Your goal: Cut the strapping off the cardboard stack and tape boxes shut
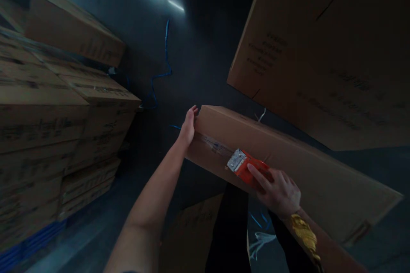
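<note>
A long cardboard box lies slantwise in front of me, with a strip of clear tape along its near side by the left end. My left hand grips that left end; part of its fingers is hidden behind the edge. Wrapped in my right hand is an orange tape dispenser with a metal front plate. Its metal front rests against or just over the box side where the strip ends. A gold bracelet circles my right wrist.
Stacked cartons rise on the left above a blue pallet. A large carton stands at the upper right. Blue strapping and white strips lie on the dark floor. Another carton sits beside my legs.
</note>
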Action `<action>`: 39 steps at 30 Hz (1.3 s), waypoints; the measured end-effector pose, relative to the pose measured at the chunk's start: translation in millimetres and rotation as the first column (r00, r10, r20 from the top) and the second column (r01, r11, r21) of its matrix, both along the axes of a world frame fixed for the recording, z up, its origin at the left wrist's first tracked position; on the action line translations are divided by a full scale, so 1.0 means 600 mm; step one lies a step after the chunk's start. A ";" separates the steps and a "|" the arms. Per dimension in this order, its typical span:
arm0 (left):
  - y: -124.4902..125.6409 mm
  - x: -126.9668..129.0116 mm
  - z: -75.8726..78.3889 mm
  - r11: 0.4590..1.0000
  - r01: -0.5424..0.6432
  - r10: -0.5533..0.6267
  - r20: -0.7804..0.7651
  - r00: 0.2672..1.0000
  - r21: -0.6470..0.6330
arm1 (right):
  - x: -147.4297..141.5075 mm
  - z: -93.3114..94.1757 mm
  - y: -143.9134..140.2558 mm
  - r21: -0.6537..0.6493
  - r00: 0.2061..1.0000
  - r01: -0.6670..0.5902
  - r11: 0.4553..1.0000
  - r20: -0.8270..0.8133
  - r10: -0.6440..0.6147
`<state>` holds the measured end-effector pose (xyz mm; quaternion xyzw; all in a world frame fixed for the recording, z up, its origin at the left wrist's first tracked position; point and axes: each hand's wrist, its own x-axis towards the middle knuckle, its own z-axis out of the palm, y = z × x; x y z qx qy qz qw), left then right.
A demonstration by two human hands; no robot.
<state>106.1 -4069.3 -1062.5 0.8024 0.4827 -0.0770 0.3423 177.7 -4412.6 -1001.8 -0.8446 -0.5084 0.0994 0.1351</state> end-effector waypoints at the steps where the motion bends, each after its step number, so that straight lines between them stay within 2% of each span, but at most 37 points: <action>1: -0.027 0.004 0.018 0.996 0.060 -0.063 0.041 0.997 0.062 | 0.001 0.004 0.000 -0.015 1.000 0.003 1.000 -0.021 -0.003; 3: -0.089 0.018 0.041 0.948 0.185 -0.195 0.013 0.981 0.260 | 0.005 0.014 0.004 -0.059 0.997 0.012 0.998 -0.069 -0.016; 5: -0.146 0.036 0.050 0.872 0.271 -0.247 -0.112 0.963 0.407 | 0.013 0.027 0.009 -0.098 0.994 0.023 0.995 -0.108 -0.033; 8: -0.194 0.059 0.049 0.836 0.319 -0.246 -0.215 0.945 0.446 | 0.032 0.050 0.009 -0.141 0.989 0.008 0.990 -0.147 -0.029; 11: -0.206 0.072 0.052 0.836 0.332 -0.246 -0.243 0.938 0.437 | 0.059 0.072 -0.033 -0.190 0.983 -0.002 0.982 -0.182 -0.033; 12: -0.208 0.074 0.055 0.833 0.336 -0.246 -0.248 0.937 0.439 | 0.070 0.077 -0.064 -0.212 0.981 0.006 0.977 -0.188 -0.047; 14: -0.213 0.077 0.062 0.826 0.343 -0.248 -0.258 0.934 0.447 | 0.092 0.084 -0.156 -0.271 0.979 0.016 0.962 -0.189 -0.069; 18: -0.232 0.083 0.067 0.819 0.354 -0.244 -0.284 0.927 0.452 | 0.134 0.076 -0.428 -0.326 0.992 -0.006 0.945 -0.123 -0.036; 21: -0.244 0.085 0.062 0.811 0.359 -0.238 -0.300 0.924 0.462 | 0.163 0.054 -0.635 -0.276 0.990 0.018 0.961 -0.129 -0.056; 24: -0.253 0.083 0.053 0.793 0.371 -0.245 -0.305 0.920 0.483 | 0.184 0.039 -0.779 -0.220 0.995 0.063 0.973 -0.062 -0.078; 26: -0.259 0.081 0.048 0.786 0.381 -0.253 -0.309 0.917 0.487 | 0.191 0.042 -0.830 -0.272 0.997 0.068 0.960 -0.016 -0.075; 28: -0.265 0.078 0.042 0.784 0.388 -0.260 -0.312 0.914 0.485 | 0.192 0.047 -0.853 -0.364 0.996 0.072 0.929 -0.027 -0.088; 31: -0.275 0.076 0.034 0.780 0.393 -0.269 -0.307 0.913 0.487 | 0.190 0.033 -0.881 -0.424 0.974 0.132 0.896 -0.113 -0.196; 33: -0.281 0.076 0.030 0.773 0.395 -0.278 -0.295 0.914 0.497 | 0.191 0.000 -0.919 -0.431 0.953 0.170 0.886 -0.158 -0.260; 37: -0.295 0.075 0.023 0.753 0.398 -0.294 -0.272 0.916 0.525 | 0.203 -0.102 -1.023 -0.489 0.941 0.184 0.853 -0.164 -0.297; 39: -0.302 0.075 0.019 0.727 0.419 -0.317 -0.275 0.908 0.544 | 0.209 -0.149 -1.042 -0.502 0.942 0.181 0.846 -0.158 -0.296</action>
